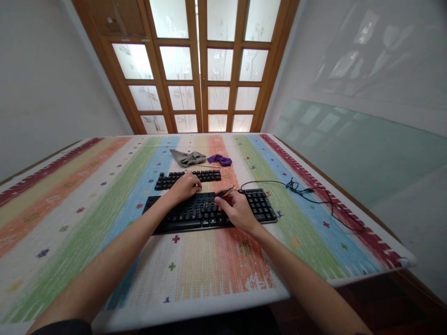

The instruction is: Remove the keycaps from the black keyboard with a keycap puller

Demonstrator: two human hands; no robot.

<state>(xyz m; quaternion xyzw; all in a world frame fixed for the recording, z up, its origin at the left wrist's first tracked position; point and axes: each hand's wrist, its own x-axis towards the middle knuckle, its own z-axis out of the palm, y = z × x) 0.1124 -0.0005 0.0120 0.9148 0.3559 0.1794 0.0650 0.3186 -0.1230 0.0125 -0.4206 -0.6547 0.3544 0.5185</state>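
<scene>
Loose keys [209,176] lie in rows just beyond the keyboard [195,215] on the table [197,265], probably to keep their order, near the curled left hand [187,187], whose grip I cannot tell, while the right hand [235,205] pinches a small slim thing [228,190].

1 left hand [187,186] and 1 right hand [238,209] are seen — 2 in all. 1 keyboard [209,216] and 1 cable [292,186] are counted, with 1 block of loose keycaps [208,175], too small to be numbered singly. 2 cloths are shown — 1 grey cloth [190,159], 1 purple cloth [220,160] — plus 1 table cover [202,265] and 2 door leaves [233,97].
</scene>
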